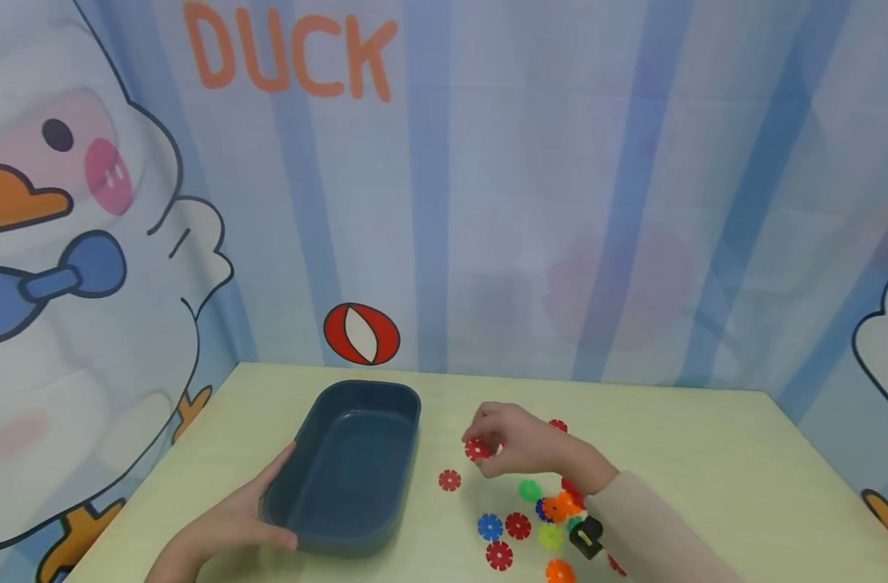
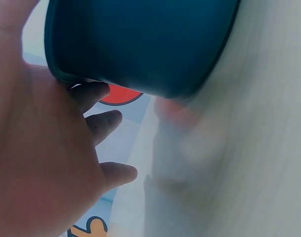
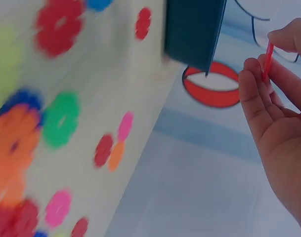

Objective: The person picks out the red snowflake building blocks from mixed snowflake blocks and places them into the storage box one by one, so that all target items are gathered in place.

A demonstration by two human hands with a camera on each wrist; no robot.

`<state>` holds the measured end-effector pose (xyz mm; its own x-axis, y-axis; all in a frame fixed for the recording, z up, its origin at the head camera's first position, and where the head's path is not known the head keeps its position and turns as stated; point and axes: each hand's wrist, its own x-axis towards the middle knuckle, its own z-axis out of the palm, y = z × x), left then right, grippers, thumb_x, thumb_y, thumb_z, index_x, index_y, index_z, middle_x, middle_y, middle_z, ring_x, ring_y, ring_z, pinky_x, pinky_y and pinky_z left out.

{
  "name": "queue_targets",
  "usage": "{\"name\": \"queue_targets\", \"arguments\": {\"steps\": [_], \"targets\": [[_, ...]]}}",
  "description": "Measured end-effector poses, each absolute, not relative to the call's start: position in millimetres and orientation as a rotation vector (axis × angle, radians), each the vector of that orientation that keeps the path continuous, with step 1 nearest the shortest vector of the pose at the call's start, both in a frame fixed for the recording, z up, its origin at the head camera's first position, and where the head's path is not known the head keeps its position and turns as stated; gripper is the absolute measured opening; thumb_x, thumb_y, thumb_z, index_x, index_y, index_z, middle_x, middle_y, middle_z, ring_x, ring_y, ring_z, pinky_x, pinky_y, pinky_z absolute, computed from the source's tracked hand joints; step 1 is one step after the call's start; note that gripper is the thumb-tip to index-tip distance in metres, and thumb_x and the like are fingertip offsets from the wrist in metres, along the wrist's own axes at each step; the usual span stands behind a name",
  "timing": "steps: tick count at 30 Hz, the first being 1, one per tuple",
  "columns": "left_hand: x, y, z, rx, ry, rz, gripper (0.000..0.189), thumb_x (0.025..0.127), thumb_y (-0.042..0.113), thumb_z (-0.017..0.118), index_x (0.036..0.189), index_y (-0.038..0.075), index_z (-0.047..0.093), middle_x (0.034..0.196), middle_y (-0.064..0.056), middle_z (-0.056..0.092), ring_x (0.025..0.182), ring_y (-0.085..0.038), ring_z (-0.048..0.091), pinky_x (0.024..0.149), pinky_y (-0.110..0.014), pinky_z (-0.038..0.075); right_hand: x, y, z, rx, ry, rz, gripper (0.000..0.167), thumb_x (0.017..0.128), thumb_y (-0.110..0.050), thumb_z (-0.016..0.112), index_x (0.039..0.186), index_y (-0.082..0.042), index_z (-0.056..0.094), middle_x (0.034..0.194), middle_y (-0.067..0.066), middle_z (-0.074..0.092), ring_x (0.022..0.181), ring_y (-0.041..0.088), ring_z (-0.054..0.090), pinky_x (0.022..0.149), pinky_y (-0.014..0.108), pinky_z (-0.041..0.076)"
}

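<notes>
My left hand [image 1: 228, 518] rests against the near left corner of a dark blue rectangular tray [image 1: 413, 453], its thumb along the near end and its straight fingers along the left side. In the left wrist view, several spread fingers [image 2: 107, 123] show past the tray's edge. My right hand [image 1: 520, 440] pinches a red snowflake disc [image 1: 476, 449] between thumb and fingers, above the table and right of the tray. The right wrist view shows this disc [image 3: 268, 61] edge-on. Another red disc [image 1: 449, 480] lies on the table between tray and hand.
Several loose notched discs lie right of the tray, among them a blue one [image 1: 490, 527], a green one [image 1: 529, 490] and an orange one [image 1: 560, 571]. A black device [image 1: 586, 536] sits at my right wrist. Behind the pale yellow table [image 1: 706, 453] hangs a duck-print curtain [image 1: 487, 202].
</notes>
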<state>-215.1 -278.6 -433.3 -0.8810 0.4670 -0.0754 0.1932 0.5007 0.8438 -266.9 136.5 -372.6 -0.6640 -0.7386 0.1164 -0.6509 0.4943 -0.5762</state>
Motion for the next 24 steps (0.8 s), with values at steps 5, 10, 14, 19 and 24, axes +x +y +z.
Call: {"name": "queue_targets", "arguments": {"steps": [5,10,14,19,24], "targets": [[-216,-278,-435,0.48,2.411,1.347,0.118,0.078,0.039,0.08,0.156,0.013,-0.006,0.158,-0.025,-0.006,0.14,-0.052,-0.002,0.103,-0.075,0.014,-277,88,-370,-1.258,2.543,-0.857,0.029,0.08,-0.009,0.068,0.108,-0.005,0.072,0.093,-0.002,0.059,0.073,0.003,0.052,0.069,0.019,0.05],[-217,-275,-437,0.471,2.396,1.37,0.119,0.078,0.041,0.08,0.155,0.011,-0.006,0.158,-0.027,-0.006,0.14,-0.053,-0.002,0.104,-0.074,0.012,-280,51,-376,-1.259,2.529,-0.831,0.029,0.08,-0.013,0.072,0.109,-0.006,0.072,0.094,-0.004,0.059,0.079,0.003,0.054,0.07,0.017,0.05],[-217,-274,-439,0.485,2.4,1.375,0.12,0.078,0.039,0.08,0.155,0.01,-0.006,0.158,-0.027,-0.006,0.14,-0.052,-0.002,0.105,-0.074,0.012,-280,28,-385,-1.236,2.514,-0.853,0.03,0.079,-0.014,0.073,0.109,-0.007,0.073,0.091,-0.007,0.058,0.078,0.002,0.054,0.068,0.015,0.05],[-217,-275,-437,0.496,2.417,1.38,0.12,0.076,0.037,0.082,0.155,0.008,-0.003,0.158,-0.027,-0.002,0.141,-0.051,0.001,0.106,-0.072,0.013,-282,-2,-395,-1.236,2.511,-0.822,0.025,0.08,-0.013,0.073,0.105,-0.007,0.073,0.086,-0.009,0.058,0.075,0.0,0.054,0.068,0.012,0.048],[-216,-277,-435,0.526,2.449,1.368,0.117,0.077,0.032,0.082,0.155,0.005,-0.002,0.158,-0.027,0.001,0.141,-0.049,0.004,0.106,-0.071,0.016,-283,-29,-407,-1.255,2.528,-0.762,0.026,0.079,-0.015,0.077,0.103,-0.01,0.073,0.086,-0.01,0.059,0.075,-0.003,0.054,0.068,0.01,0.046]]}}
